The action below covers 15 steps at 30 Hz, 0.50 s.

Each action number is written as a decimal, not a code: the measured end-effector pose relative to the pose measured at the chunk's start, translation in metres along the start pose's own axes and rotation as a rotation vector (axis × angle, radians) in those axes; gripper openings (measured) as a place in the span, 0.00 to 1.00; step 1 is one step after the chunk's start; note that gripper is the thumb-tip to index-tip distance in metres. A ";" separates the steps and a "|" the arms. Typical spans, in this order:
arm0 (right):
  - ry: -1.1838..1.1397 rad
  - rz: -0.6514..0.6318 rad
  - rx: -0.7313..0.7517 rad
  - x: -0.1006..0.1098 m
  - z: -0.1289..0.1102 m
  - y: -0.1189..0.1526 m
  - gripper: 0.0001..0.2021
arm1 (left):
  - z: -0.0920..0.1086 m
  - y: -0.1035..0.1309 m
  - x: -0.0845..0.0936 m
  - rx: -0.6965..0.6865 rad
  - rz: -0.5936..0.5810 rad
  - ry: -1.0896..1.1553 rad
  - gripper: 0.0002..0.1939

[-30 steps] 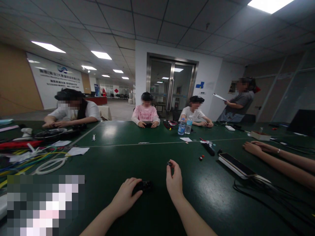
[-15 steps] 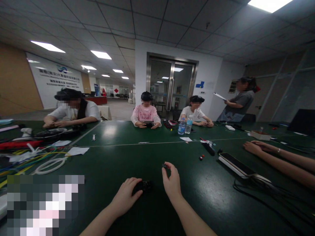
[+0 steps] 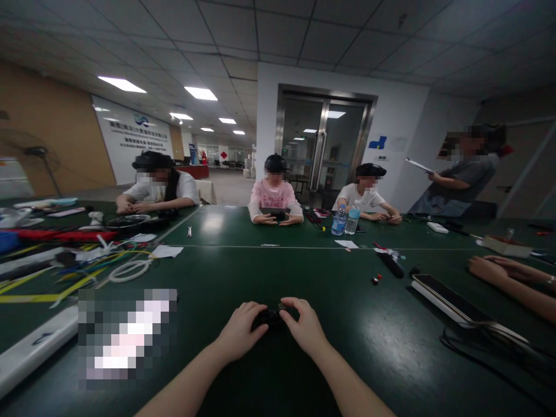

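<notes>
The left hand's [image 3: 241,330] fingers and thumb were curled round the left end of a small, black, oblong plastic-looking device [image 3: 271,316], its middle and right part showing beyond their tips. The right hand's [image 3: 307,329] thumb and index finger were closed on a small dark piece [image 3: 282,306] at the device's right end; its shape was too small and dim to make out, and whether it touched the device could not be told. The device lay between the two hands, low over the dark green, smooth table [image 3: 243,278]; whether it rested on the surface was hidden.

To the left of the device and farther off lay a coiled white cable [image 3: 130,271], with a flat sheet of white paper [image 3: 167,251] just beyond it. Well to the right of the device, a dark-screened slab with a pale rim [image 3: 443,293] sat on a white base, thin black cables [image 3: 473,353] beside it. Small red, white and dark bits [image 3: 376,279] lay beyond the device to the right, nearer than the slab. Farther beyond the device, two clear plastic bottles with blue labels [image 3: 346,221] stood upright, close together, and a person in a pink top [image 3: 273,198] sat across the table.
</notes>
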State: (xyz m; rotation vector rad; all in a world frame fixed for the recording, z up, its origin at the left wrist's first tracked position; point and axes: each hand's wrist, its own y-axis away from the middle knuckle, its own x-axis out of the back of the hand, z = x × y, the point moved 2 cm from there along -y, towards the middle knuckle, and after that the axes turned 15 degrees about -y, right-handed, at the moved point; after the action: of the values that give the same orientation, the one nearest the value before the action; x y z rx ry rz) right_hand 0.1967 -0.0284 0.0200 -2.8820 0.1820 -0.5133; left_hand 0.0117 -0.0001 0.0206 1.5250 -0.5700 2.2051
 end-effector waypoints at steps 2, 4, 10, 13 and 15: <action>0.003 -0.054 -0.007 -0.003 -0.002 0.001 0.14 | 0.000 0.001 0.000 -0.003 0.005 0.004 0.22; 0.021 -0.082 -0.011 -0.005 -0.004 0.003 0.13 | 0.000 0.001 0.001 -0.006 0.001 0.013 0.22; 0.174 -0.216 0.001 -0.009 -0.010 0.002 0.10 | 0.000 0.000 -0.001 -0.005 -0.017 -0.011 0.22; 0.226 -0.236 -0.044 -0.009 -0.011 0.001 0.10 | -0.002 -0.001 -0.003 -0.010 -0.015 -0.014 0.22; 0.236 -0.241 -0.063 -0.008 -0.012 0.002 0.11 | -0.003 -0.001 -0.005 -0.009 -0.013 -0.008 0.22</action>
State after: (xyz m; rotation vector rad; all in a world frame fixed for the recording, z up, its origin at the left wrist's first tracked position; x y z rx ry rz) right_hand 0.1849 -0.0313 0.0276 -2.9140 -0.1175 -0.9074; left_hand 0.0116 0.0022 0.0154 1.5296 -0.5705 2.1851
